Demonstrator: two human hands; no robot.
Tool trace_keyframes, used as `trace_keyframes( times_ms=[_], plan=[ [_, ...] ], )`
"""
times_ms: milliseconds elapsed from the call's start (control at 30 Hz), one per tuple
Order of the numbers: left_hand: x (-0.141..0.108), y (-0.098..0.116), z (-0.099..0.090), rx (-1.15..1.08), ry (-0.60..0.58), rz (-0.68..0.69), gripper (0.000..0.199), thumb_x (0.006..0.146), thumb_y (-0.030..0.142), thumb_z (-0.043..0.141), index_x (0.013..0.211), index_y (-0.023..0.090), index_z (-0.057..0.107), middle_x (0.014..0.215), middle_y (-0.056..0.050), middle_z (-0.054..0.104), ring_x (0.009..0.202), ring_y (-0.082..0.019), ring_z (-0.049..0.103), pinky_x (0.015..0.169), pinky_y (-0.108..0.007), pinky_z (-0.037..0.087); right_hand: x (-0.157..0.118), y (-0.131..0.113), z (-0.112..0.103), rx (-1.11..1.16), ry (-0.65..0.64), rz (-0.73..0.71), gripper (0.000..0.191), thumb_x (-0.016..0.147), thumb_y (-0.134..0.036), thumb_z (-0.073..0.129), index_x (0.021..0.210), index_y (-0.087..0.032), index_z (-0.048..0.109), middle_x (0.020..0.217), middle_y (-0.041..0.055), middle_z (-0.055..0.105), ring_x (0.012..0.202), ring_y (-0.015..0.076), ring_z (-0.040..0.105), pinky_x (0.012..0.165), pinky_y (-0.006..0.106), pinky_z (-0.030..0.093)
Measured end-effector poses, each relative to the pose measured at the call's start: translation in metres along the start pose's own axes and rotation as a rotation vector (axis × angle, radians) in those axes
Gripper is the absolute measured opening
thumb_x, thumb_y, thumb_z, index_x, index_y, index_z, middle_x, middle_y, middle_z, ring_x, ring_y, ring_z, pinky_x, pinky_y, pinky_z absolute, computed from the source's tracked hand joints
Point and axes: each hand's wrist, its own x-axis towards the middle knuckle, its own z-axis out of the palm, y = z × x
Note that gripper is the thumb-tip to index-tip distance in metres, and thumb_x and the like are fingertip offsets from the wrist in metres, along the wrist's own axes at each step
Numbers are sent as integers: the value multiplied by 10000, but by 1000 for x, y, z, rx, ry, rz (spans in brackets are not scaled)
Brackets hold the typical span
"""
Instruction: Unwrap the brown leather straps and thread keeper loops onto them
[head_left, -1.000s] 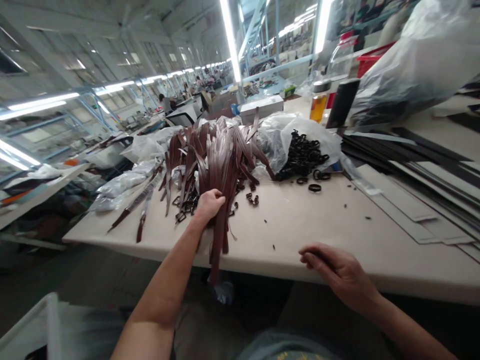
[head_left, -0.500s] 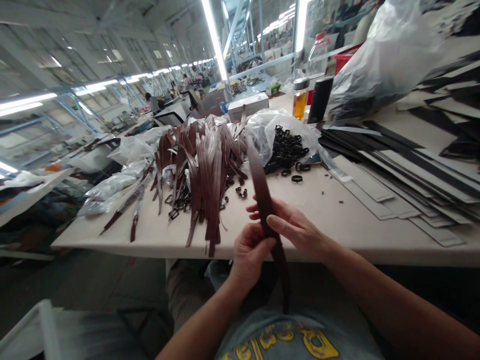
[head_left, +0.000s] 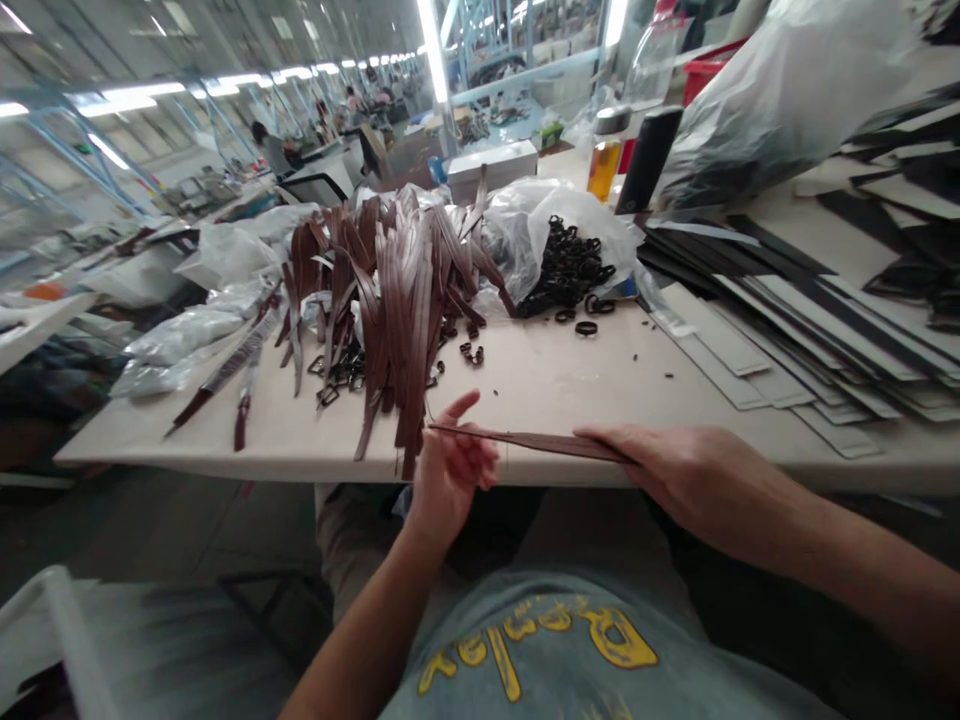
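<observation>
Brown strap [head_left: 547, 443] now crosswise, edge-on

Single head-worn view — facing forward and down, table [head_left: 540, 375] close, shirt [head_left: 559, 640] nearest.

A hand could pass over the beige flat tabletop [head_left: 547, 375] between the heap of long brown leather-like straps [head_left: 409, 290] and the stacked grey-and-black flat strips [head_left: 806, 330]. The pile of black rings [head_left: 566, 270] blocks the back; 1 flat brown strap [head_left: 544, 442] spans the near edge.
</observation>
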Motion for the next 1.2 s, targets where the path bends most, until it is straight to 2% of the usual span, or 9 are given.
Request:
trace_keyframes(
  times_ms=[133, 233, 333, 433, 667, 900, 967, 1067, 1200],
  plan=[
    [-6, 10, -20, 121, 216, -57, 401, 735, 495, 757, 897, 133, 694, 628, -1, 634, 463, -69, 542, 406, -145, 412, -28, -3, 46, -42, -25, 61, 388, 917, -101, 387, 1248, -147, 583, 1074, 105, 747, 852, 233, 735, 693, 325, 580],
    [-12, 6, -30, 221, 290, -124, 327, 664, 335, 829, 894, 149, 690, 628, 25, 616, 490, -62, 561, 437, -131, 427, -30, -7, 62, 67, -44, 127, 343, 948, -183, 445, 1271, -167, 559, 1098, 98, 737, 893, 241, 726, 724, 335, 580],
    [-18, -2, -33, 312, 260, -143, 345, 707, 312, 792, 996, 161, 679, 637, 34, 604, 513, -70, 580, 480, -148, 450, -18, -19, 69, 248, -26, 159, 375, 955, -310, 518, 1300, -166, 530, 1162, 105, 711, 995, 241, 698, 818, 344, 565],
    [-22, -13, -28, 386, 196, -129, 357, 761, 297, 748, 1083, 170, 659, 653, 30, 615, 552, -84, 604, 513, -160, 455, 2, -34, 79, 358, 33, 153, 319, 966, -352, 516, 1222, -173, 581, 1117, 99, 719, 972, 220, 693, 817, 327, 545],
    [-28, -22, -15, 399, 223, -80, 368, 789, 267, 731, 1141, 198, 647, 673, 41, 618, 565, -61, 555, 569, -160, 462, 24, -51, 107, 234, 60, 133, 328, 1012, -388, 428, 993, -137, 638, 883, 93, 721, 773, 205, 675, 670, 287, 459],
    [-27, -19, -13, 438, 209, -82, 411, 799, 278, 729, 1192, 199, 639, 669, 38, 612, 591, -69, 568, 604, -169, 485, 25, -47, 108, 238, 112, 24, 411, 1046, -363, 327, 794, -164, 585, 695, 44, 670, 610, 152, 616, 561, 263, 363],
    [-25, -13, -14, 508, 135, -89, 367, 820, 288, 708, 1170, 193, 654, 725, 13, 653, 639, -95, 622, 638, -196, 519, 26, -44, 104, 235, 120, -1, 430, 1049, -347, 312, 746, -173, 563, 645, 30, 643, 557, 138, 577, 536, 263, 340],
    [-19, 2, -17, 789, -121, -50, 261, 860, 272, 661, 1106, 190, 690, 894, -45, 726, 787, -156, 690, 751, -264, 556, 26, -37, 95, 226, 105, -28, 422, 1047, -322, 303, 736, -181, 551, 626, 20, 623, 524, 128, 537, 518, 259, 325],
    [-6, 21, -15, 1280, -468, 226, 220, 887, 199, 619, 1097, 176, 678, 986, -68, 738, 904, -183, 687, 845, -295, 537, 24, -28, 88, 161, 73, -54, 381, 1039, -294, 311, 778, -174, 561, 641, 26, 620, 544, 137, 542, 528, 264, 322]
  ],
)
